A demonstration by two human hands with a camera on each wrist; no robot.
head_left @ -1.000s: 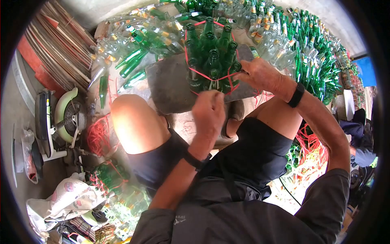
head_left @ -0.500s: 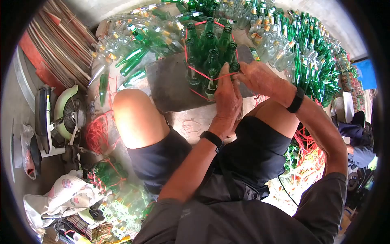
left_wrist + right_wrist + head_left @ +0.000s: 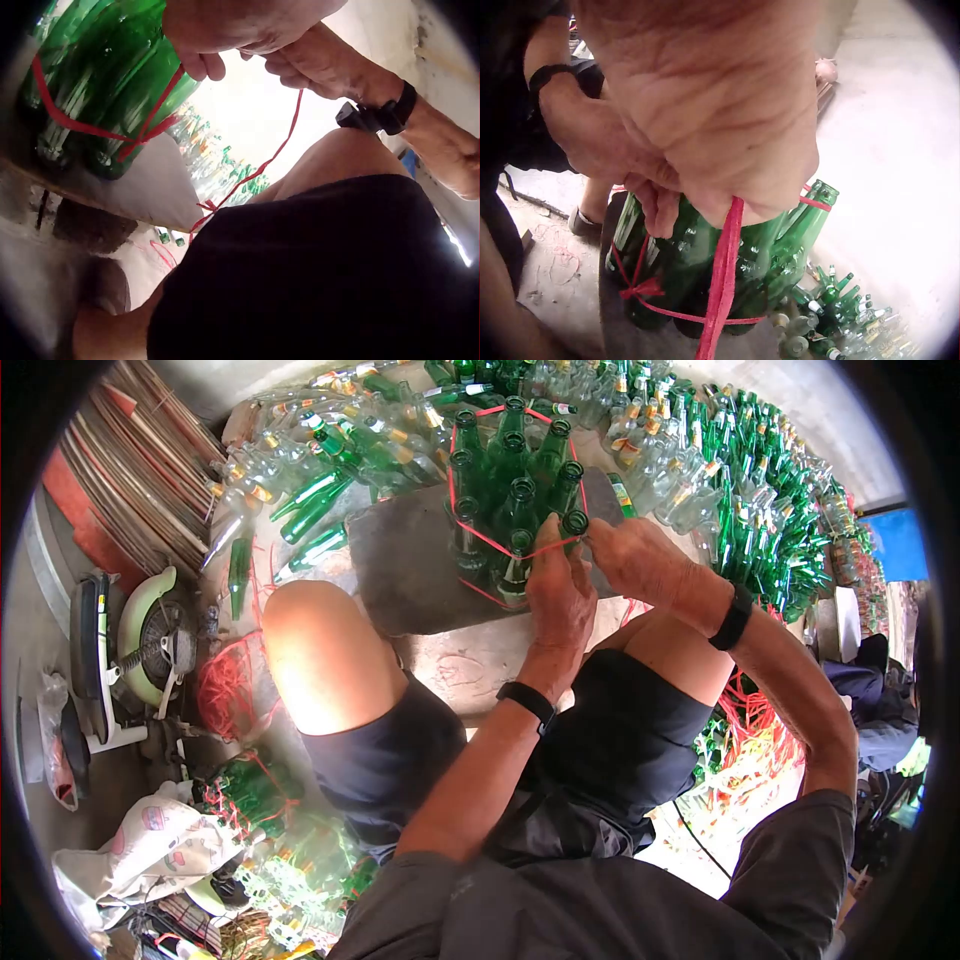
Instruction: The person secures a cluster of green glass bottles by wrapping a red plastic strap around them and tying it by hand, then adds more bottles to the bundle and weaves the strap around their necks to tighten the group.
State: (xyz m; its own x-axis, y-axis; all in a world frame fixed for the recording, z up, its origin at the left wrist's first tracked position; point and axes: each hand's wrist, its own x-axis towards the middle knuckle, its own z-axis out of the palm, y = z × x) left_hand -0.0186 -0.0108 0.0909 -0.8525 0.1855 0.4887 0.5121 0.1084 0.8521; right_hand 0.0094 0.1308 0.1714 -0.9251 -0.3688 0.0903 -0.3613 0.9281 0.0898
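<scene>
A cluster of upright green glass bottles [image 3: 517, 505] stands on a dark stone slab [image 3: 395, 565], with red plastic twine [image 3: 482, 538] looped around the necks. Lower down, a second red loop with a knot [image 3: 641, 289] circles the bottles. My left hand [image 3: 560, 600] is at the front right bottle neck, pinching the twine; a strand runs from its fingers down to the lower loop in the left wrist view. Close beside it, my right hand [image 3: 640, 555] grips the twine with curled fingers, and a loose red strand [image 3: 724, 277] hangs from it. The fingertips are partly hidden.
Many clear and green bottles [image 3: 760, 490] lie and stand behind and to the right. Tangled red twine [image 3: 225, 690] lies left of my knee, near a wheeled machine [image 3: 150, 630]. Long thin strips [image 3: 150, 470] lean at the far left. A filled net [image 3: 300, 880] sits lower left.
My left hand has moved up and right from the bundle's lower front to the bottle neck beside my right hand. The right hand stays nearly in place.
</scene>
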